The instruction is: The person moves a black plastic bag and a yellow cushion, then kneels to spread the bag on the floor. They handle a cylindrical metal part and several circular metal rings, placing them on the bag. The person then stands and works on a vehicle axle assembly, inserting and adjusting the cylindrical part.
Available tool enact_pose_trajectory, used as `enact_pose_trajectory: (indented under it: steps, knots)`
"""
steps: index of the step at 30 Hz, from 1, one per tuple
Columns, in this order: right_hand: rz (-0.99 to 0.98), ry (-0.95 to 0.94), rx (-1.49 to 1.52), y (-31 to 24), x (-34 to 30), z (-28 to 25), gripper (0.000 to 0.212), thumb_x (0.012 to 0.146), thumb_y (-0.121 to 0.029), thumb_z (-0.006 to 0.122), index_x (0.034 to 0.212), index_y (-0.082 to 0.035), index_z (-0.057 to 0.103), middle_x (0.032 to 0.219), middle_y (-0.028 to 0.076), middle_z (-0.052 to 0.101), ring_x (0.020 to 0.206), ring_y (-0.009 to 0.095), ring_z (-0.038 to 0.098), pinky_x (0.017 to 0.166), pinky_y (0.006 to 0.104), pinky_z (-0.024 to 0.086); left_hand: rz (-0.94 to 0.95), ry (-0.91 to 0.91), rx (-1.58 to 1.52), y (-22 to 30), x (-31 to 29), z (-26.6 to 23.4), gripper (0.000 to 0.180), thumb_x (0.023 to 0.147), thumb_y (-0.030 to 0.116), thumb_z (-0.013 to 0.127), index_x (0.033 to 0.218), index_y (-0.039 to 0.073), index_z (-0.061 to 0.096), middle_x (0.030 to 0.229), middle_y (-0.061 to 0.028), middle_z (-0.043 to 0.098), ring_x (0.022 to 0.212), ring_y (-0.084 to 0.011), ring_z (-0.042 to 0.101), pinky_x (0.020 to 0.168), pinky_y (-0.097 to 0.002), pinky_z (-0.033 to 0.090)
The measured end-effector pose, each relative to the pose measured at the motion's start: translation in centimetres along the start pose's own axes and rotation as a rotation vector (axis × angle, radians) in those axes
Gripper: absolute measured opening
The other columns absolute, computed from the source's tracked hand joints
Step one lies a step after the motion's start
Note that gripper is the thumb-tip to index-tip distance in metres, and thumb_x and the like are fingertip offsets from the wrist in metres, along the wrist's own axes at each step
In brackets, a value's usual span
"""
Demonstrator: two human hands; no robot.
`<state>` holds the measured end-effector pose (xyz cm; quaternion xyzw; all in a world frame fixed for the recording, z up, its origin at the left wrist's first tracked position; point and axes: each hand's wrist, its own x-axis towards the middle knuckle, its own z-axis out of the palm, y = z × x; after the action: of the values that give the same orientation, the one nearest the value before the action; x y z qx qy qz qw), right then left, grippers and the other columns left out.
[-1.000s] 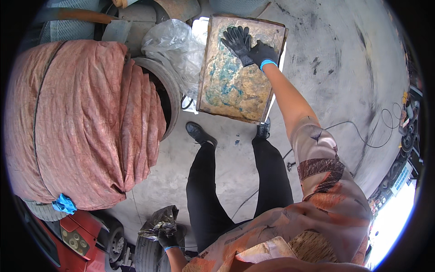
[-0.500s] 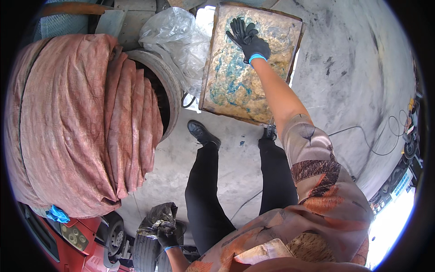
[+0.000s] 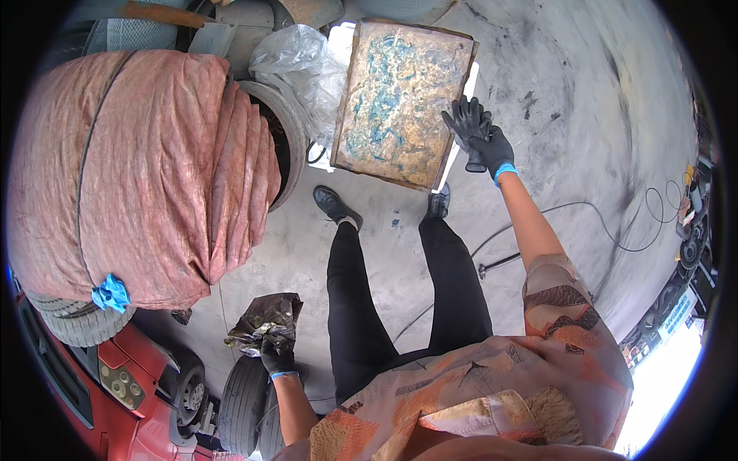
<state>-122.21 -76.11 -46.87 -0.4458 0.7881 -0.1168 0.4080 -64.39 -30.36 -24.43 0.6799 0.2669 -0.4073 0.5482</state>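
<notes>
My right hand, in a dark glove with a blue cuff, is closed round a loose black work glove. The loose glove's fingers spread toward the right edge of a worn, stained board with blue-green smears and a dark rim. My left hand, gloved alike, is low by my left side and grips a crumpled dark plastic bag. What the bag contains, if anything, cannot be made out.
A large roll under a reddish tarp stands at left, with clear plastic sheeting beside it. Below are a red truck and tyres. A thin cable and a black rod lie on the right floor.
My right hand has come back from over the board to its right side, still holding the loose glove. The bag in my left hand is slightly higher in view.
</notes>
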Motion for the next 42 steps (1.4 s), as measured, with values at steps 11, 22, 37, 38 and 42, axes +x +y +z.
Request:
enact_pose_trajectory:
  steps: [11,22,37,38,42]
  knots:
    - [-0.401,-0.369,0.129,-16.4,-2.3,3.5,0.089,0.073,-0.051,0.071,0.135,0.004,0.038,0.118,0.023,0.060,0.108,0.032,0.060,0.091,0.0352,0.046,0.208,-0.251,-0.014,-3.7,-5.9,3.4,0.032,0.086,0.012,0.050,0.115,0.001,0.055,0.116,-0.0142,0.057,0.101,-0.0298,0.058,0.093,-0.0499,0.048]
    - [-0.102,-0.145,-0.058,-5.2,-5.0,4.1,0.059,0.083,-0.045,0.059,0.124,-0.002,0.054,0.111,0.020,0.064,0.095,0.027,0.065,0.087,0.0330,0.048,0.112,-0.259,0.044,-4.1,-4.9,4.1,0.042,0.077,0.011,0.067,0.116,0.002,0.055,0.117,-0.0125,0.058,0.103,-0.0251,0.057,0.089,-0.0453,0.048]
    - [0.124,-0.585,-0.113,11.7,-21.9,11.4,0.039,0.084,-0.036,0.061,0.108,-0.006,0.067,0.099,0.010,0.068,0.083,0.017,0.063,0.077,0.0311,0.050,0.305,-0.355,0.474,-4.7,-1.8,1.8,0.026,0.089,0.010,0.048,0.113,0.001,0.054,0.114,-0.0124,0.057,0.103,-0.0252,0.056,0.086,-0.0488,0.052]
    - [0.144,-0.610,0.017,11.1,-22.4,12.5,0.035,0.085,-0.032,0.062,0.108,-0.006,0.067,0.095,0.007,0.066,0.080,0.015,0.061,0.072,0.0284,0.048,0.258,-0.330,0.406,-5.0,-1.8,1.7,0.026,0.087,0.008,0.050,0.112,0.001,0.054,0.113,-0.0121,0.058,0.102,-0.0240,0.057,0.086,-0.0458,0.052]
    - [0.204,-0.722,0.305,7.6,-23.2,17.1,0.028,0.086,-0.021,0.062,0.109,-0.005,0.066,0.087,0.001,0.063,0.073,0.010,0.055,0.062,0.0230,0.045,0.604,-0.328,0.800,-6.6,-1.9,0.4,0.024,0.083,0.000,0.055,0.107,0.001,0.057,0.108,-0.0094,0.061,0.097,-0.0191,0.058,0.085,-0.0361,0.050]
